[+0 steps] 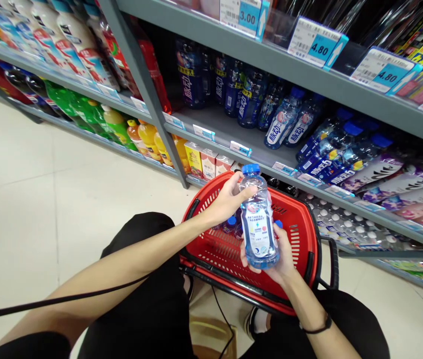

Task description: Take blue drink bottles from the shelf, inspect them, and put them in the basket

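**Holding a bottle (259,224) above the red basket (306,224)**

Left hand (226,202) pinches the bottle's shoulder; right hand (283,255) curls round its lower side. Bottle between both, basket beneath. Judged risk: smooth bottle could slip downward if right-hand grip loosens.

Upper left shelf: white bottles (80,40), blue caps. Row below: dark bottles (34,87), green bottles (74,107), orange-yellow drinks (147,133), then small cartons (209,164) past grey upright (150,102). Red bottle (153,62) by upright. Price tags (318,44) top right, 3.00 and 4.80 readable. Far right: purple-and-white bottles (405,184); white-capped bottles (340,219) below. Floor (17,164): pale tile.
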Tool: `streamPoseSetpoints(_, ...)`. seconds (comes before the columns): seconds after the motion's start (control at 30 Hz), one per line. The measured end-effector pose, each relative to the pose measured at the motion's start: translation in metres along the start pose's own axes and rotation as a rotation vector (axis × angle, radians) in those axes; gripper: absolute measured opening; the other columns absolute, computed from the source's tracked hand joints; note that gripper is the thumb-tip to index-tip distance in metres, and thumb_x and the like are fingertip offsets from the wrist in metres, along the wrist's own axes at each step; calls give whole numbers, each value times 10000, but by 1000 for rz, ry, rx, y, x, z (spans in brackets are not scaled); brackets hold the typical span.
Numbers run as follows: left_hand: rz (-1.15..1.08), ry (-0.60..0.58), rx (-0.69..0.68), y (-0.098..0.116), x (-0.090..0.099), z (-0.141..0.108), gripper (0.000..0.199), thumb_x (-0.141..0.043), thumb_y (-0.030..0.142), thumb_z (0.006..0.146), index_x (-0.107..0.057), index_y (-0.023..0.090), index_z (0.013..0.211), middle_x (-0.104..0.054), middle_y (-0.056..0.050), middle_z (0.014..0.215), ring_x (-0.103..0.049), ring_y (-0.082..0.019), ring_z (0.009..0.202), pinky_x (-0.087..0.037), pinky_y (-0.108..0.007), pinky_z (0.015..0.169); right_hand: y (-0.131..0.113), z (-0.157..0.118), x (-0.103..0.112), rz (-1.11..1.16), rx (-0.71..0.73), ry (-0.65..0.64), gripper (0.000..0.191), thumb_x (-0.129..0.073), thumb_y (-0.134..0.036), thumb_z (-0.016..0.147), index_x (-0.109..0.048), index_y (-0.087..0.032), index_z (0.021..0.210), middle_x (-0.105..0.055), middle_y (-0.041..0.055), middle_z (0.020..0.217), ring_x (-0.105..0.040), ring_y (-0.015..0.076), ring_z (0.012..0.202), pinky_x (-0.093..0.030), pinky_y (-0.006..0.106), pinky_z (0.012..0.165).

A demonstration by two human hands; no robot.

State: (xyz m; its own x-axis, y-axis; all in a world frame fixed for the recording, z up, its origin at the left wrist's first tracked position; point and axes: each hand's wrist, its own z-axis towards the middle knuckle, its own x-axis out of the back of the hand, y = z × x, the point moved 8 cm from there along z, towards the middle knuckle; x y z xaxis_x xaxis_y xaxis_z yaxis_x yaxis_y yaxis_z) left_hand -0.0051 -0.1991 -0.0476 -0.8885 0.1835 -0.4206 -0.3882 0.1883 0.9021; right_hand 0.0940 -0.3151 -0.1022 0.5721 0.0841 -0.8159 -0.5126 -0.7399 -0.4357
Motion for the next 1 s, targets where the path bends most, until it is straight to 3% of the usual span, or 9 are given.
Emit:
streamPoseSetpoints(0.07, -12, 56, 16, 1, 7, 3, 534, -830, 536, 779, -593, 169, 1088, -762, -76, 940, -711, -181, 737, -558, -299, 699, -2, -4, 2, -88, 51, 15, 618, -668, -657, 846, -738, -115, 1132, -796, 174, 993, -765, 295, 846, -549, 280, 502)
streamPoseSetpoints(0.13, -59, 94, 60, 0, 13, 7, 489, -797, 544, 803, -629, 157, 1050, -771, -86, 947, -712, -176, 722, -555, -293, 675, -9, -9, 9, -229, 171, 112, 589, -773, -503, 824, -663, -191, 1312, -770, 137, 1198, -739, 310, 1089, -631, 357, 740)
streamPoseSetpoints(0.2, -148, 107, 108, 0, 17, 10, 445, -771, 537, 819, -652, 155, 1015, -778, -93, 963, -732, -193, 763, -573, -316, 706, -19, -15, 14, -405, 320, 252, 674, -823, -391, 820, -558, -275, 1430, -705, 87, 1364, -679, 276, 1245, -602, 386, 962)
streamPoseSetpoints(0.23, -194, 119, 129, 0, 18, 11, 425, -769, 527, 820, -659, 156, 995, -781, -93, 966, -742, -202, 795, -582, -331, 737, -24, -18, 14, -494, 391, 311, 704, -829, -369, 828, -516, -295, 1454, -685, 78, 1395, -673, 260, 1257, -586, 382, 1004)
streamPoseSetpoints(0.43, -305, 184, 235, 1, 22, 9, 334, -804, 442, 792, -695, 154, 922, -790, -76, 929, -747, -207, 867, -583, -373, 868, -53, -35, 7, -972, 616, 547, 837, -866, -345, 774, -420, -231, 1473, -725, 83, 1128, -743, 228, 889, -630, 348, 776)
streamPoseSetpoints(0.57, -312, 163, 251, 1, 21, 9, 307, -787, 425, 801, -718, 144, 904, -793, -79, 912, -747, -211, 860, -563, -392, 914, -79, -55, -5, -1381, 859, 689, 842, -899, -336, 730, -483, -206, 1451, -682, 110, 1190, -713, 270, 1016, -623, 422, 892)
streamPoseSetpoints(0.7, -341, 95, 241, 0, 19, 10, 277, -762, 405, 806, -740, 146, 900, -798, -88, 947, -750, -226, 870, -554, -392, 896, -87, -65, -20, -1667, 1092, 630, 778, -840, -291, 833, -455, -211, 1505, -632, 152, 1279, -653, 311, 1166, -594, 502, 973)
streamPoseSetpoints(0.83, -354, 0, 198, 6, 13, 11, 257, -745, 385, 812, -759, 154, 926, -799, -91, 1008, -752, -243, 933, -540, -406, 931, -87, -69, -30, -1819, 1232, 580, 844, -816, -247, 875, -367, -231, 1590, -602, 173, 1310, -602, 327, 1214, -575, 555, 985)
streamPoseSetpoints(1.0, -305, -43, 145, 13, 11, 9, 250, -744, 406, 829, -762, 170, 907, -802, -90, 1002, -753, -246, 912, -541, -434, 951, -86, -69, -22, -1720, 1165, 619, 806, -857, -269, 825, -453, -218, 1521, -612, 154, 1273, -621, 321, 1181, -576, 532, 980)
